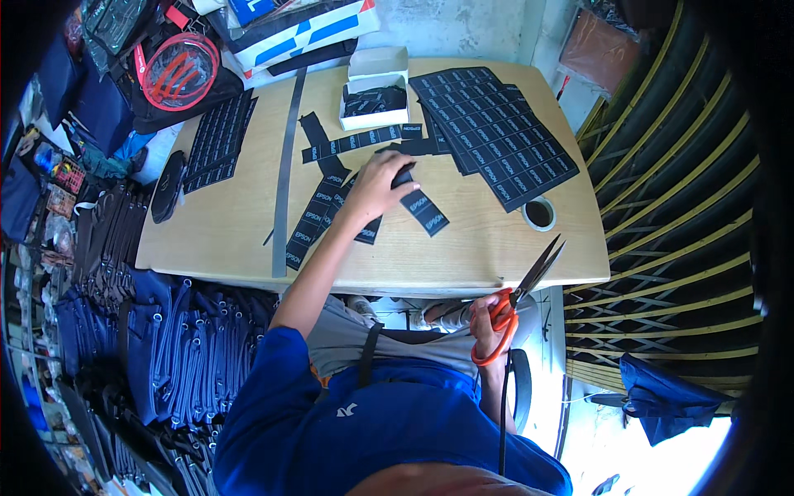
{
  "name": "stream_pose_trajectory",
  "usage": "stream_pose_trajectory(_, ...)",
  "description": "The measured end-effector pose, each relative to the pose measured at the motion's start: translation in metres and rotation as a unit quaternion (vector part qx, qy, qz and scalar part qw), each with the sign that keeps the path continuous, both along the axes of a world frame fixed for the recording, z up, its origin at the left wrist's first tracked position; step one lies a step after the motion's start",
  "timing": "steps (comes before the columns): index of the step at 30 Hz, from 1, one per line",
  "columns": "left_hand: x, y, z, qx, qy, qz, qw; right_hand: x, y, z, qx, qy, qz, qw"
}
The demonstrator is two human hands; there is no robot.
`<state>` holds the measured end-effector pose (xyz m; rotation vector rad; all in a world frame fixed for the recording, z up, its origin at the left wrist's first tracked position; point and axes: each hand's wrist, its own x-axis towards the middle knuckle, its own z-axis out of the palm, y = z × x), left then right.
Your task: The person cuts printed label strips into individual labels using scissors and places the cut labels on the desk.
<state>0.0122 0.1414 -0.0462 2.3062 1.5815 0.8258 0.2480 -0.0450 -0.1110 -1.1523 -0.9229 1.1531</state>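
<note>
My left hand (376, 188) is closed over the middle of the table, its fingers and thumb gripping a short black strip of printed labels (427, 215). The strip's lower end sticks out to the right of the thumb. Other black label strips (308, 225) lie under and beside this hand, some crossing each other. My right hand (486, 321) is wrapped around the orange handles of a pair of scissors (538, 271) near the table's front edge. The dark blades point up and to the right, slightly apart, with nothing between them.
Large black label sheets (496, 132) are stacked at the table's right, near a round white-rimmed thing (539, 214) with a dark inside. A white box (375, 121) of black pieces stands behind. Left lie a long grey strip (289, 178) and more sheets (219, 140). Blue bags (194, 355) crowd the lower left.
</note>
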Motion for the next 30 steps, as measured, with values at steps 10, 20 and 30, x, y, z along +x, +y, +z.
stream_pose_trajectory(10,-0.008,-0.002,-0.006,0.036,-0.043,0.060,0.997,-0.007,-0.012,0.005,0.028,-0.023,-0.006,0.999)
stream_pose_trajectory(20,-0.035,-0.031,-0.009,-0.032,0.052,0.003,0.998,-0.037,-0.017,0.053,0.040,-0.031,0.070,0.996)
stream_pose_trajectory(30,-0.035,0.014,0.017,-0.174,0.205,-0.013,0.963,-0.070,-0.025,0.049,0.012,-0.044,0.123,0.991)
